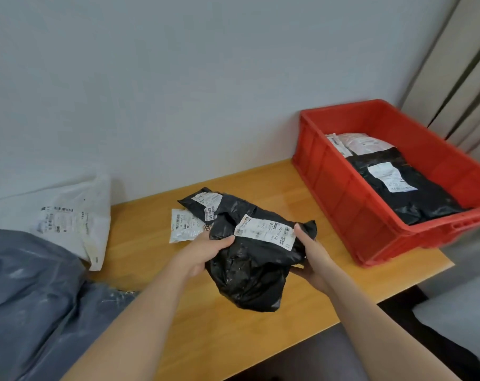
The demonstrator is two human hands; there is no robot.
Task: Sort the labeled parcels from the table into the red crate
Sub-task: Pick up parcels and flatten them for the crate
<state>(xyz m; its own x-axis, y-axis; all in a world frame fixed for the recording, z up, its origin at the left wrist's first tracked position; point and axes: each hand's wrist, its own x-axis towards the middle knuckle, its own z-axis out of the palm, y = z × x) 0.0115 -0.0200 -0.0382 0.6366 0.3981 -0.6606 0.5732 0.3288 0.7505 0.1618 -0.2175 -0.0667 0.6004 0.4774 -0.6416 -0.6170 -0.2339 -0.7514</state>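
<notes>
Crinkled glossy black parcel (250,268) in both hands' grip, label (263,232) upward.

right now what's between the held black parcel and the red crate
In the head view, only bare wooden table lies between the black parcel, gripped by both hands, and the red crate.

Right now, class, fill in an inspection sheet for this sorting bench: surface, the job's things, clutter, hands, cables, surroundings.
Surface: wooden table, against a pale wall.
Job's things: black labelled parcel held above the table; a second black parcel and a small white parcel lie behind it; red crate on the table's right end already holds a black parcel and white ones.
Clutter: large white mailer and grey bags at the left.
Hands: left hand and right hand each have a grip on the held parcel.
Cables: nothing seen.
Surroundings: curtain at right.
</notes>
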